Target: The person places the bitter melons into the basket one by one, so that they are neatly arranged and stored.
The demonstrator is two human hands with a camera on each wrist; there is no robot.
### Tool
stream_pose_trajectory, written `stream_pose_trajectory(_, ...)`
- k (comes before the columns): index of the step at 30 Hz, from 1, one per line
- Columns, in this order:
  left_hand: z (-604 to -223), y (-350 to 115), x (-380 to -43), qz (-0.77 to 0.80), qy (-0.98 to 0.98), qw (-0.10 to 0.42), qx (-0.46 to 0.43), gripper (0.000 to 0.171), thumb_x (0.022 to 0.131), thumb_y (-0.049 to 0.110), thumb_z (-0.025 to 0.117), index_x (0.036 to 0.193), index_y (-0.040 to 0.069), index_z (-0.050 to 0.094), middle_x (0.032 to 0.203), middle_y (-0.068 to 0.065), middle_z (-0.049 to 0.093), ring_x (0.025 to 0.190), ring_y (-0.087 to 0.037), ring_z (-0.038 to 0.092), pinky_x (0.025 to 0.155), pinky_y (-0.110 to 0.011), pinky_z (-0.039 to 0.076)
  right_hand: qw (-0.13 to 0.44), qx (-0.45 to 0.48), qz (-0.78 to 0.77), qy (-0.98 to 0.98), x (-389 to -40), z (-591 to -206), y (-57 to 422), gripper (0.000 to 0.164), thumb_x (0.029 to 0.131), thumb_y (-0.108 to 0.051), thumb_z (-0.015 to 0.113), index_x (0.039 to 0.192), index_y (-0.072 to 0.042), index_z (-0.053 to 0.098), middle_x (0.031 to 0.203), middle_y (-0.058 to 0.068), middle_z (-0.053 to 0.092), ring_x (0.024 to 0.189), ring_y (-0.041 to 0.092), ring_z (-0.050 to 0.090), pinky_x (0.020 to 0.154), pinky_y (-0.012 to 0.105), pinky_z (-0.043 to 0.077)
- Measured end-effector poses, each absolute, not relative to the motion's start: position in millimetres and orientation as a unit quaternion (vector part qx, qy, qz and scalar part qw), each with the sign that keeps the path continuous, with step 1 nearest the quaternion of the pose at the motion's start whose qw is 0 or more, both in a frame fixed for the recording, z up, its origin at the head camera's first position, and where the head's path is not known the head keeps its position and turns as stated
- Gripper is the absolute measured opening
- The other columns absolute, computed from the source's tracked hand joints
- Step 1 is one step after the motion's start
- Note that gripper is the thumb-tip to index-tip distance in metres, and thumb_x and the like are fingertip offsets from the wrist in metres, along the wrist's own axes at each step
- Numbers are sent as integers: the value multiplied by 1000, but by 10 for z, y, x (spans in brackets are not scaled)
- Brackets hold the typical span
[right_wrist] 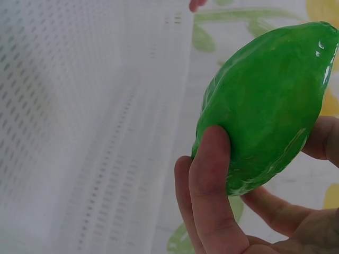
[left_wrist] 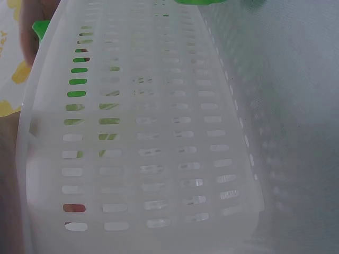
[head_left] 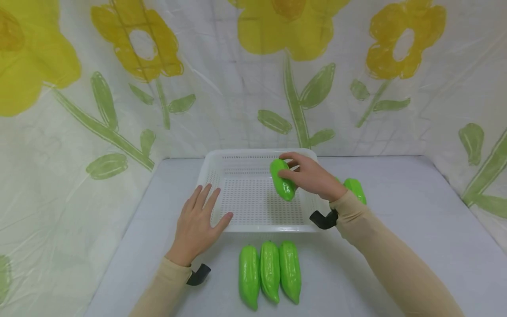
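Over the white perforated plastic basket (head_left: 257, 228): my right hand (head_left: 309, 175) grips a glossy green elongated vegetable (head_left: 283, 187).
Basket's near-left side: my left hand (head_left: 196, 228), fingers spread loosely.
Pale surface (head_left: 400, 229): three matching green vegetables (head_left: 270, 272) lie side by side, nearer me.
Right wrist view: curled fingers (right_wrist: 211, 182), hidden from my head view.
Left wrist view: the slotted outer wall (left_wrist: 127, 163), unseen from my head.
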State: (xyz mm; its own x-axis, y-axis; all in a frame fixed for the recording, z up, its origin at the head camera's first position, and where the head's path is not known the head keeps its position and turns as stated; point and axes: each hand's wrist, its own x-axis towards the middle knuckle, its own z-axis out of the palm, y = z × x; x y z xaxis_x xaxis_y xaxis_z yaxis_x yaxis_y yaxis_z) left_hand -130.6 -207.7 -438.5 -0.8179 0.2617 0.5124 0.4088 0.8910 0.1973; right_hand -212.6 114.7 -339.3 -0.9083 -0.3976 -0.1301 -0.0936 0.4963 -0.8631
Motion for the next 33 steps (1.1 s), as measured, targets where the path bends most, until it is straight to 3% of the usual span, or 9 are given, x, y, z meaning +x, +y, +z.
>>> stream_pose_trajectory(12, -4383, -2077, -1309, -148, -938, 255, -185, 75, 91, 51, 66, 144, 0, 59, 150, -29, 54, 143, -52, 45, 111, -67, 42, 171, -158, -463, 855, -2222, -3401, 889, 56, 103, -32, 62, 154, -14, 47, 139, 20, 57, 105, 28, 69, 81, 40, 63)
stream_pose_trajectory(33, -4360, -2074, -1299, -151, -943, 239, -176, 77, 91, 51, 68, 147, 0, 56, 152, -28, 53, 145, -50, 43, 113, -66, 41, 188, -171, -439, 862, -2322, -3519, 429, 57, 101, -33, 64, 152, -11, 50, 134, 19, 61, 102, 26, 70, 75, 32, 63)
